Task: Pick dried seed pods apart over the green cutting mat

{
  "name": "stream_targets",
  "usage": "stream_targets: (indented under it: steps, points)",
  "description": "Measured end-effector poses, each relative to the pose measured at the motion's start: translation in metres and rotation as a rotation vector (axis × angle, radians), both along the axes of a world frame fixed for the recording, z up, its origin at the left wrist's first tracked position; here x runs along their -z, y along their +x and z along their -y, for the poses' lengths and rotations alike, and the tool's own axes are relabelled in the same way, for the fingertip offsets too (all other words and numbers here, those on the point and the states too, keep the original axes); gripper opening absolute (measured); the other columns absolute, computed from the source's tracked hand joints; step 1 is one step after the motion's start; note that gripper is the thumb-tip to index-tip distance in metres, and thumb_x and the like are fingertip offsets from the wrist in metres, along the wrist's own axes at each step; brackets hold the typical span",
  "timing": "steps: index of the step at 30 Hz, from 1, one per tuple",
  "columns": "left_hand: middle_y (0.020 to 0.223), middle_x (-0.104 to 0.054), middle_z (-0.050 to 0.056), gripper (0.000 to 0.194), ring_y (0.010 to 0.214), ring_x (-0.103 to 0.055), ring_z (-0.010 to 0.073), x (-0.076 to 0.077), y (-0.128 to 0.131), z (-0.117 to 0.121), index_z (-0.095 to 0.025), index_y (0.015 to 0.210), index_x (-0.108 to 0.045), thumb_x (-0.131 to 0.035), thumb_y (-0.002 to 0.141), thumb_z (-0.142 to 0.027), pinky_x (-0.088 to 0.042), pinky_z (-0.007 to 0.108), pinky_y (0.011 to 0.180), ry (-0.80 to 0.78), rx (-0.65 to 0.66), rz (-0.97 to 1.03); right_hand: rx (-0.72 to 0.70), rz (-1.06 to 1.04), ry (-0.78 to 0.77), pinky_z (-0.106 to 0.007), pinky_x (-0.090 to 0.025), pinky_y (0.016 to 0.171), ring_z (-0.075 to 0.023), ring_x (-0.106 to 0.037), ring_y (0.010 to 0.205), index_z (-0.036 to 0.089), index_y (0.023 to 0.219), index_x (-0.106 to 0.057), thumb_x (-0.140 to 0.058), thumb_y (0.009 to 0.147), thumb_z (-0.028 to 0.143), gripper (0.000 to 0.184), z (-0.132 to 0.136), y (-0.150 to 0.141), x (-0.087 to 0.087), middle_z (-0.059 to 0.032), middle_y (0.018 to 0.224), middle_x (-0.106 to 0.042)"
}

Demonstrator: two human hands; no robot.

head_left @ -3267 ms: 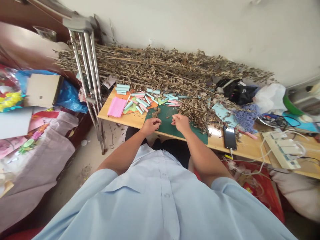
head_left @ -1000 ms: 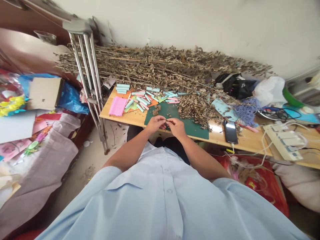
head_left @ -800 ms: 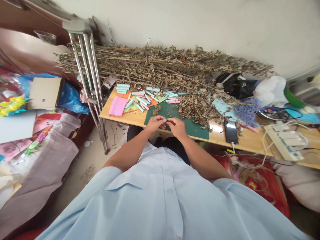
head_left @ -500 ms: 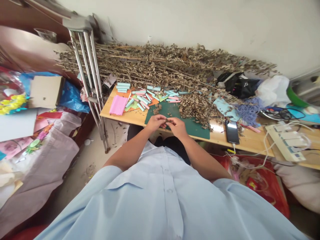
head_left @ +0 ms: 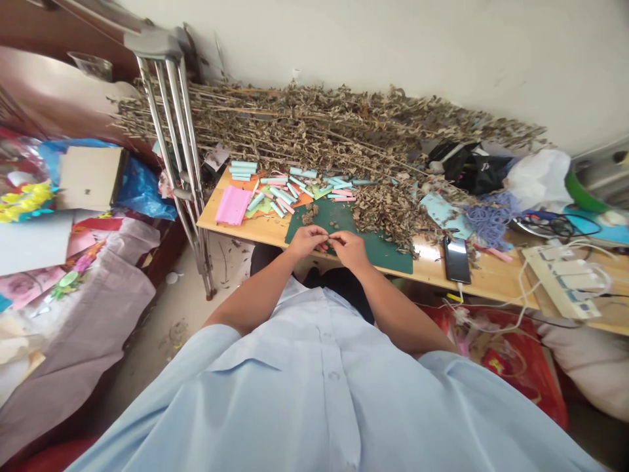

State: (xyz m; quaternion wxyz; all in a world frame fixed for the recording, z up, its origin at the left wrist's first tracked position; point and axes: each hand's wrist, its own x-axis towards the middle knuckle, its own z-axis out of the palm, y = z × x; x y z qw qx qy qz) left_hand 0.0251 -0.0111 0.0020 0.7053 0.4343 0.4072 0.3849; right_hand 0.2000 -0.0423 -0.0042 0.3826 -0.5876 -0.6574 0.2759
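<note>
My left hand and my right hand meet over the front edge of a green cutting mat. Fingertips of both are pinched together around something small and brownish, too small to name for sure. Just beyond my right hand lies a heap of dried, crumbled leaves. A small brown clump rests on the mat beyond my left hand, with little balls beside it. Past the mat are several pale blue and pink paper rolls and a pink paper stack.
Long dried leafy stalks lie along the wall. Metal crutches lean at the table's left end. On the right are a phone with a cable, a power strip and purple yarn. A red bag sits below.
My pinched fingertips have shifted slightly against each other, and the right fingers have turned a little. Both hands stay in the same place over the mat's edge.
</note>
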Motion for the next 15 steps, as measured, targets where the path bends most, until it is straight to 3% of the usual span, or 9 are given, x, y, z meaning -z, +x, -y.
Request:
stream_targets:
  steps: [10,15]
  points:
    - [0.060,-0.068,0.002,0.014,0.053,-0.068,0.0131,-0.0063,0.0022,-0.0004,-0.010,0.085,-0.064,-0.077,0.079,-0.014,-0.057,0.024,0.055,-0.035,0.000,-0.081,-0.029,0.069,-0.045,-0.033,-0.055,0.078,-0.0195,-0.069,0.076,0.023,0.086,-0.076,-0.063,0.083,0.031,0.016,-0.0037,0.0006,-0.0035,-0.0030,0.083,-0.077]
    - [0.058,-0.068,0.002,0.013,0.052,-0.068,0.0139,-0.0062,0.0014,-0.0017,-0.010,0.083,-0.065,-0.077,0.078,-0.014,-0.057,0.025,0.055,-0.040,0.003,-0.071,-0.008,-0.003,-0.098,-0.031,-0.055,0.070,-0.0195,-0.068,0.071,0.022,0.081,-0.075,-0.064,0.081,0.034,0.016,-0.0028,-0.0019,-0.0071,-0.0027,0.076,-0.076]
